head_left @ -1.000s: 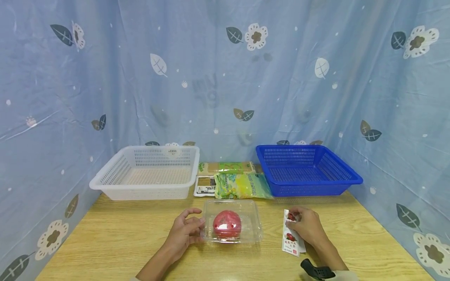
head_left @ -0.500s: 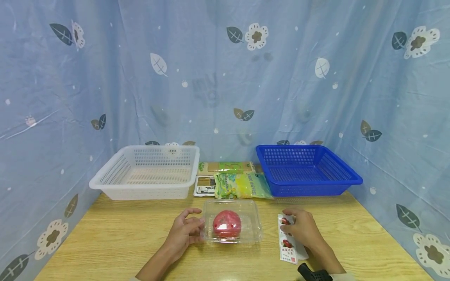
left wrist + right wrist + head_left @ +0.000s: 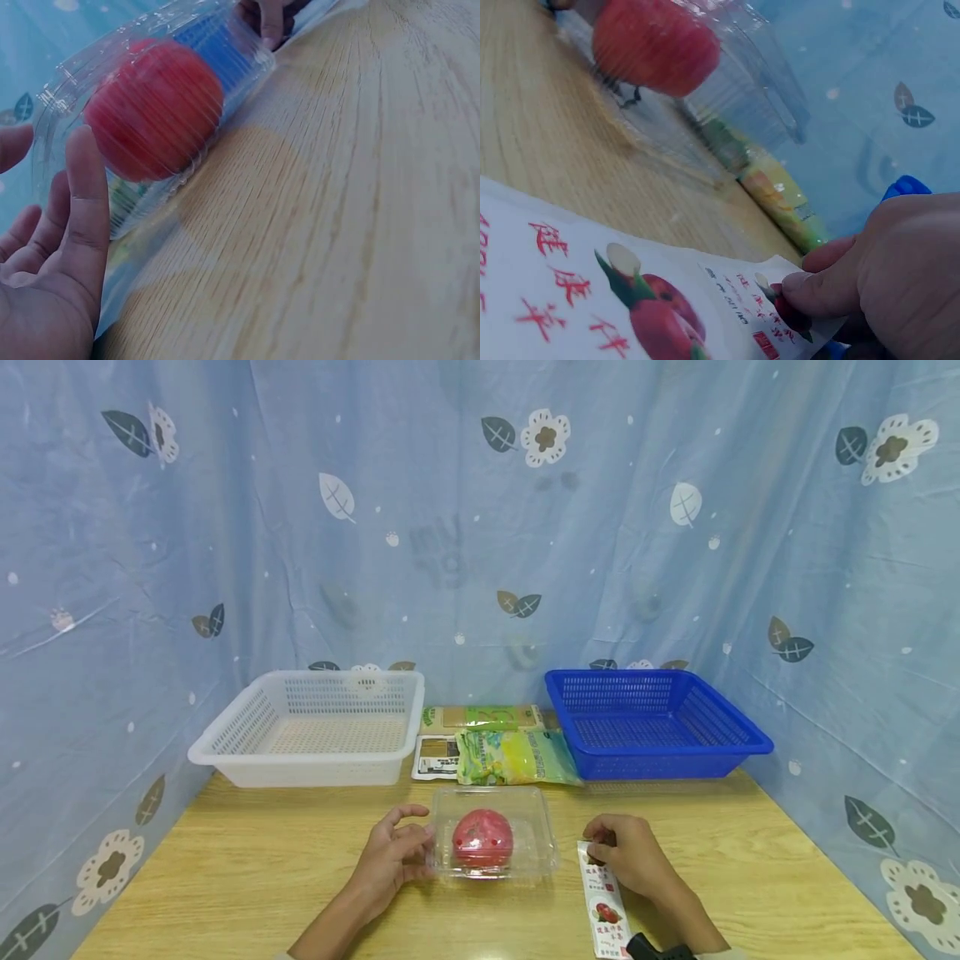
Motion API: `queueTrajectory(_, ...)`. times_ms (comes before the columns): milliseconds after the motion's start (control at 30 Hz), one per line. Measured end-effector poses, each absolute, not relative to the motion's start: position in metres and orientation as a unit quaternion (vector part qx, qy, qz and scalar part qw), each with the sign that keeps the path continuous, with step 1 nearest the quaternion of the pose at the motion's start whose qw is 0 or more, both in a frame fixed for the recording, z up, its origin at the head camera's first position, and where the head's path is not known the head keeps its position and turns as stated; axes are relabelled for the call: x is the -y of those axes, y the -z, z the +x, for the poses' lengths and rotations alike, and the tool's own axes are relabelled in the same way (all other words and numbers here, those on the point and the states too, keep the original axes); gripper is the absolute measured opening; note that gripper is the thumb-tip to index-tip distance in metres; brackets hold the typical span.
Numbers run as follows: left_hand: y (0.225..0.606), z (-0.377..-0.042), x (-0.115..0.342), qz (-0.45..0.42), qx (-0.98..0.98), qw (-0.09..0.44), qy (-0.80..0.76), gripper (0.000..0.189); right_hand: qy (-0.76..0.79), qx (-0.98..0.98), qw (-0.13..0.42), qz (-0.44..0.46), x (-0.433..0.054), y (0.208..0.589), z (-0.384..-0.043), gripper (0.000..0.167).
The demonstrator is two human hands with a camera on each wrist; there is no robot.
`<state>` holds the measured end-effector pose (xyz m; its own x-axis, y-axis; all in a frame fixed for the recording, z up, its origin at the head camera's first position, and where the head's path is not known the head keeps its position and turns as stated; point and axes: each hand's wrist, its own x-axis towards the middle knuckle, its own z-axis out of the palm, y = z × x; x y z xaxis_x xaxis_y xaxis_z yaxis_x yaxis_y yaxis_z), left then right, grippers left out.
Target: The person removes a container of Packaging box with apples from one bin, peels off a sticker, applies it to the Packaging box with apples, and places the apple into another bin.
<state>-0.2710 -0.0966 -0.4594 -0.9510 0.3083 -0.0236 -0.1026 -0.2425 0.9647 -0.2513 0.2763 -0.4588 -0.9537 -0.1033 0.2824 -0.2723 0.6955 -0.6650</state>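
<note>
In the head view, a clear plastic box (image 3: 534, 831) stands mid-table with one red, apple-like fruit (image 3: 483, 839) inside. My left hand (image 3: 386, 860) is at the box's left side, fingers loosely extended; in the left wrist view its fingertips (image 3: 81, 142) lie right at the clear wall. To the right of the box, my right hand (image 3: 633, 856) pinches the far end of a white sticker strip (image 3: 602, 902) between thumb and fingers. Red fruit pictures and red characters are printed on the strip, seen close up in the right wrist view. The strip's near end reaches towards the wrist.
A white basket (image 3: 322, 768) stands at the back left, a blue basket (image 3: 660, 766) at the back right. Between them lie a yellow-green bag (image 3: 517, 758), a black-and-white packet (image 3: 437, 756) and a long tan-and-green packet (image 3: 483, 718). A patterned blue curtain (image 3: 480, 527) surrounds the table.
My right hand has drawn the sticker strip left and towards me, and more of its length shows. The left hand and the box have stayed in place.
</note>
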Motion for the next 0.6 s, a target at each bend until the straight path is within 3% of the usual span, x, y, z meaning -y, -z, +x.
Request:
queueTrajectory(167,0.461,-0.270,0.096,0.084,-0.601,0.131,-0.784,0.050,-0.358,0.917,0.128,0.125,-0.274,0.463,-0.252,0.013)
queueTrajectory(600,0.461,-0.271,0.096,0.084,-0.600,0.133,-0.784,0.048,-0.300,0.916,0.233,0.133,-0.273,0.473,-0.257,0.019)
